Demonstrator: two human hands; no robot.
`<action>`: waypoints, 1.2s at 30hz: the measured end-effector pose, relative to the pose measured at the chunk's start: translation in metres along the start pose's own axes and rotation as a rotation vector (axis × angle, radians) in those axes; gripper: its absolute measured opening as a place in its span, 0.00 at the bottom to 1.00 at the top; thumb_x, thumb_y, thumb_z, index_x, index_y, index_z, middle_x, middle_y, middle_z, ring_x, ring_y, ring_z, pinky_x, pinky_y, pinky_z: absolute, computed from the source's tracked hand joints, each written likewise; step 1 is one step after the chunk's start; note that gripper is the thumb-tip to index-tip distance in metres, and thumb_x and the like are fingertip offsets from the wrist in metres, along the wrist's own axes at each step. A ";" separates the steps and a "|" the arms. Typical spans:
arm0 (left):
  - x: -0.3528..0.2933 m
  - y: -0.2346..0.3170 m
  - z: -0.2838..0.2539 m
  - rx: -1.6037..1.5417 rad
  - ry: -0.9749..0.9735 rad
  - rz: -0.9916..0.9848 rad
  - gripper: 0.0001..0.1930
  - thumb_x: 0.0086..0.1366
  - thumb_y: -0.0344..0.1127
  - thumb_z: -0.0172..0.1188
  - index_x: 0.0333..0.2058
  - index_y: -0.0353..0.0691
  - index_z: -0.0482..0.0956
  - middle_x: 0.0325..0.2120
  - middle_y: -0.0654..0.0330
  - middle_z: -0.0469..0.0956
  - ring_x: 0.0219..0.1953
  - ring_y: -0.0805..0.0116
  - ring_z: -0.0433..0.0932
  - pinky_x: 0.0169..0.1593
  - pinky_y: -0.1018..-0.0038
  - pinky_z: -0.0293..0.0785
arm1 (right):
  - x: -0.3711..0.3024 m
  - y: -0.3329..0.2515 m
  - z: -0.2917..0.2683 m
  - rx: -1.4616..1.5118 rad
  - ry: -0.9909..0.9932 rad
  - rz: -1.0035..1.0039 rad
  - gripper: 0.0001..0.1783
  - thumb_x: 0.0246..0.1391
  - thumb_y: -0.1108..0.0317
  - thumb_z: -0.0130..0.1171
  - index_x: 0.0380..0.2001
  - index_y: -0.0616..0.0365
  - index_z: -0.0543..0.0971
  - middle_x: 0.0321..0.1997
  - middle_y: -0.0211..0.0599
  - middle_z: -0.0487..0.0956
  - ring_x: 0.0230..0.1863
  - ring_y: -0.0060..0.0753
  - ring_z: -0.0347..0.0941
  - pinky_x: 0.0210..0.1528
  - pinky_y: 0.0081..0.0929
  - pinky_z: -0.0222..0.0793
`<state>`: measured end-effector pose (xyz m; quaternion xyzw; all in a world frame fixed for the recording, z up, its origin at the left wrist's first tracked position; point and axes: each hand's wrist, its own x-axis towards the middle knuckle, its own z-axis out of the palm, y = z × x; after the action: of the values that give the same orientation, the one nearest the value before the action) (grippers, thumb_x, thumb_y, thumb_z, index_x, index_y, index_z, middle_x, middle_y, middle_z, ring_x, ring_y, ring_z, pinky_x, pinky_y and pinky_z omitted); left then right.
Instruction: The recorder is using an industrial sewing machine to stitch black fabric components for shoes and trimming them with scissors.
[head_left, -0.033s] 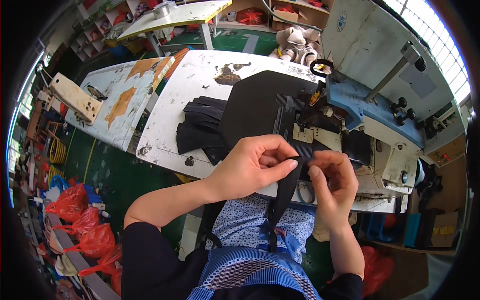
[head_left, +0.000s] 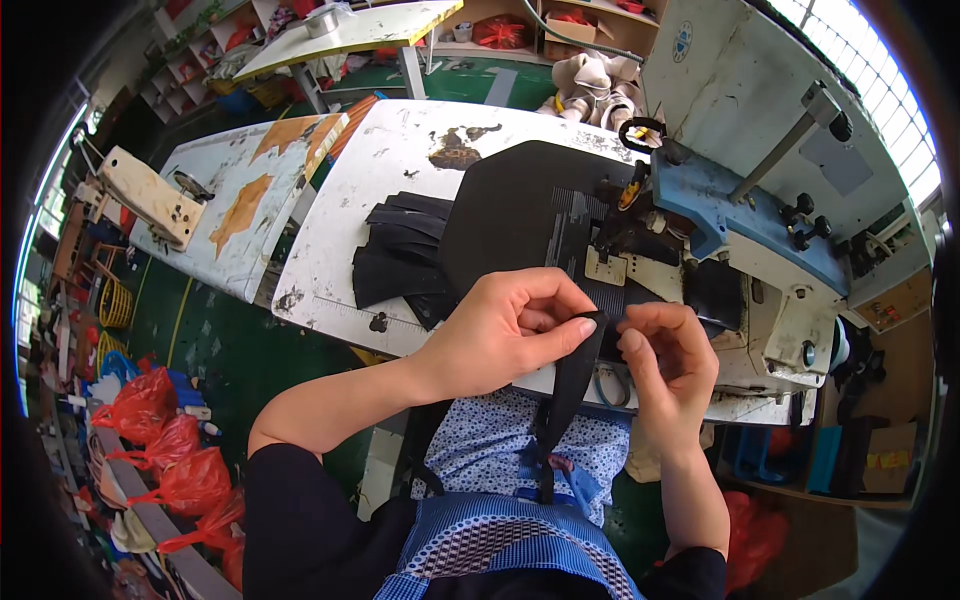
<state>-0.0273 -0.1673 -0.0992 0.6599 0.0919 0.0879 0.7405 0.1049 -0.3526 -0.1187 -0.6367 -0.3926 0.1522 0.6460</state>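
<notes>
My left hand (head_left: 510, 335) pinches the upper end of a black fabric strip (head_left: 570, 385) between thumb and forefinger. The strip hangs over the table's near edge toward my lap. Just right of that end, my right hand (head_left: 672, 365) has its fingers curled, with thumb and forefinger tips nearly together. Whatever lies between those tips is too small to make out. Both hands are in front of a sewing machine (head_left: 760, 215) with a blue arm. A dark flat plate (head_left: 510, 210) extends left from its needle area. Grey scissor handles (head_left: 611, 386) show below the strip.
A stack of black strips (head_left: 405, 250) lies on the worn white table (head_left: 340, 200), left of the plate. Another machine table (head_left: 215, 225) stands farther left. Red plastic bags (head_left: 190, 475) line the lower left. A patterned blue apron (head_left: 490, 440) covers my lap.
My right hand has shifted very slightly to the right. The left hand and the strip look nearly unchanged.
</notes>
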 end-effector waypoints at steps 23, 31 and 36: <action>0.006 0.004 0.014 1.155 0.200 0.949 0.10 0.57 0.27 0.76 0.37 0.34 0.87 0.32 0.56 0.87 0.29 0.62 0.88 0.32 0.72 0.86 | -0.003 -0.012 0.009 -0.148 0.009 -0.033 0.04 0.67 0.78 0.66 0.42 0.68 0.82 0.33 0.32 0.80 0.32 0.20 0.76 0.36 0.19 0.73; 0.012 0.009 0.010 0.766 0.160 0.751 0.07 0.59 0.25 0.74 0.37 0.34 0.87 0.29 0.55 0.86 0.25 0.62 0.86 0.29 0.73 0.82 | -0.006 -0.022 0.014 -0.001 0.041 -0.006 0.04 0.69 0.77 0.65 0.42 0.67 0.82 0.33 0.29 0.80 0.31 0.16 0.73 0.35 0.16 0.70; 0.016 0.004 0.006 0.667 0.092 0.712 0.08 0.60 0.24 0.73 0.38 0.34 0.89 0.28 0.56 0.87 0.27 0.62 0.87 0.31 0.72 0.83 | -0.006 -0.021 0.012 0.115 0.048 0.129 0.05 0.72 0.74 0.63 0.43 0.66 0.81 0.35 0.25 0.80 0.33 0.11 0.72 0.36 0.13 0.68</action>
<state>-0.0102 -0.1684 -0.0947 0.8469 -0.0837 0.3304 0.4081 0.0863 -0.3510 -0.1025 -0.6258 -0.3258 0.2005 0.6797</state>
